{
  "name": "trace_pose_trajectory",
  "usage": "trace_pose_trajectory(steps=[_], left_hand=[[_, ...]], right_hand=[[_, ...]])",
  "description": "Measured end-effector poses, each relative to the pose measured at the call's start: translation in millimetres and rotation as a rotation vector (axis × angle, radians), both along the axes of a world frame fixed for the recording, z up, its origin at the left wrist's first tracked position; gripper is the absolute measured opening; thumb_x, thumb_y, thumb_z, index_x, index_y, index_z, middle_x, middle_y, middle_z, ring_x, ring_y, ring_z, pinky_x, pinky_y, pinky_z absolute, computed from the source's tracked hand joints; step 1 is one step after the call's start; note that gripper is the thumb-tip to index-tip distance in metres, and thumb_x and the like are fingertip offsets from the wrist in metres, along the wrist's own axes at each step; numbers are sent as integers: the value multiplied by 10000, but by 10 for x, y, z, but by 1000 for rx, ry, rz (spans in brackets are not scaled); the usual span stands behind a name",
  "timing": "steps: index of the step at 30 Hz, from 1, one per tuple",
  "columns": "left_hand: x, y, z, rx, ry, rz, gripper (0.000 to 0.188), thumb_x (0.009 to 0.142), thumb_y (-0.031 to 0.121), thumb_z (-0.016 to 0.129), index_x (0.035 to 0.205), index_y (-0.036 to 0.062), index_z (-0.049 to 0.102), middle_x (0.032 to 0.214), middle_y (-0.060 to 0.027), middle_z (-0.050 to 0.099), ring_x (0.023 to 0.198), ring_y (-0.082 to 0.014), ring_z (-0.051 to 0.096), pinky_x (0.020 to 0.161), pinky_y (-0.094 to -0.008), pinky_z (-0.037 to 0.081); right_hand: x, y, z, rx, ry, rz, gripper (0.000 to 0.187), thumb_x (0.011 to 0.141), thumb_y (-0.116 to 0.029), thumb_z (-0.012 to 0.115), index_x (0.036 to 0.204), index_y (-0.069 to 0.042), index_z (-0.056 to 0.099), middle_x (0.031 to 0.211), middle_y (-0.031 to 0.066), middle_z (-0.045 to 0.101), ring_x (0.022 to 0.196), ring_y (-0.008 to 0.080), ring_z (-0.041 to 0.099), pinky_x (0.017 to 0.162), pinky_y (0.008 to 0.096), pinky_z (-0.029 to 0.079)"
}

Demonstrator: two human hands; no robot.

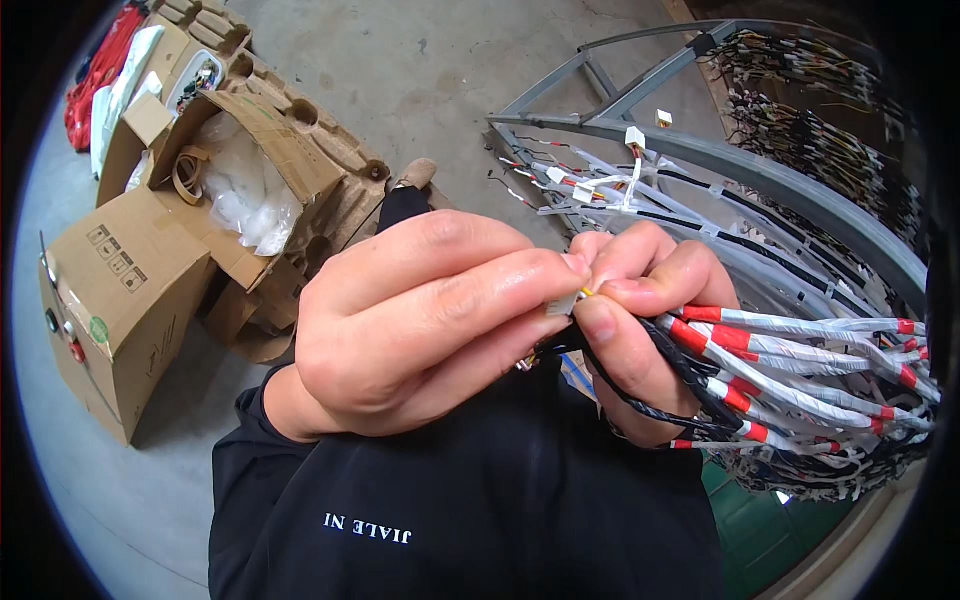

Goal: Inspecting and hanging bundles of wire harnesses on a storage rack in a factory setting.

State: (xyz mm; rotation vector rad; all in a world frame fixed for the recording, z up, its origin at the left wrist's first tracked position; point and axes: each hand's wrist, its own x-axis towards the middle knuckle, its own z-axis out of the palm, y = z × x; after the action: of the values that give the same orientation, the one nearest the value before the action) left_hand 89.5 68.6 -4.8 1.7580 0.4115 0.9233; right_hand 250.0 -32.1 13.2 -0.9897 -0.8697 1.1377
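The left hand (400, 320) holds a small white connector (563, 304) in a closed pinch, its grip tight between thumb and fingers. Directly alongside, the right hand's (650, 290) grip is pinched at a thin yellow wire (586, 292) by the connector (black cables (690, 372) pass beside this hand), near red-banded white cables (800, 352).

Grey floor (450, 120) here, dark-spotted in places; over left, cardboard boxes (125, 300) crowd a brown pallet (325, 138), and right, there's a metal rack (640, 97)!
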Motion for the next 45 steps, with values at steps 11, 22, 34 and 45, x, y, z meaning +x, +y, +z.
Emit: trace_pose_trajectory(steps=[11, 22, 34, 45], left_hand=[[9, 93, 24, -22, 61, -98, 331, 679, -39, 755, 996, -80, 669, 910, -154, 697, 790, -220, 635, 675, -281, 508], [-91, -40, -17, -504, 89, -29, 405, 711, 32, 811, 1064, -88, 652, 933, -127, 649, 798, -150, 611, 675, -257, 483], [-108, 3, -43, -450, -101, -59, 167, 750, -112, 708, 896, -49, 657, 906, -160, 631, 814, -225, 655, 729, -303, 552], [-70, -67, -16, -713, -289, -66, 397, 732, -167, 677, 1088, -38, 555, 955, -173, 623, 898, -265, 654, 755, -380, 573]], right_hand=[[-41, 1, 28, -49, -104, -107, 241, 794, 145, 599, 957, -27, 558, 867, 115, 572, 799, 163, 533, 851, 362, 429], [-96, 20, -22, -70, 39, -214, 260, 793, 175, 634, 958, -10, 555, 966, 139, 602, 829, 173, 600, 747, 282, 488], [-94, 48, 22, -126, -7, -259, 205, 834, 88, 630, 999, -5, 553, 959, 136, 586, 718, 136, 584, 647, 220, 469], [-69, 80, -40, -44, 1, -207, 211, 834, 119, 612, 1004, -3, 578, 1045, 178, 551, 696, 120, 582, 620, 211, 507]])
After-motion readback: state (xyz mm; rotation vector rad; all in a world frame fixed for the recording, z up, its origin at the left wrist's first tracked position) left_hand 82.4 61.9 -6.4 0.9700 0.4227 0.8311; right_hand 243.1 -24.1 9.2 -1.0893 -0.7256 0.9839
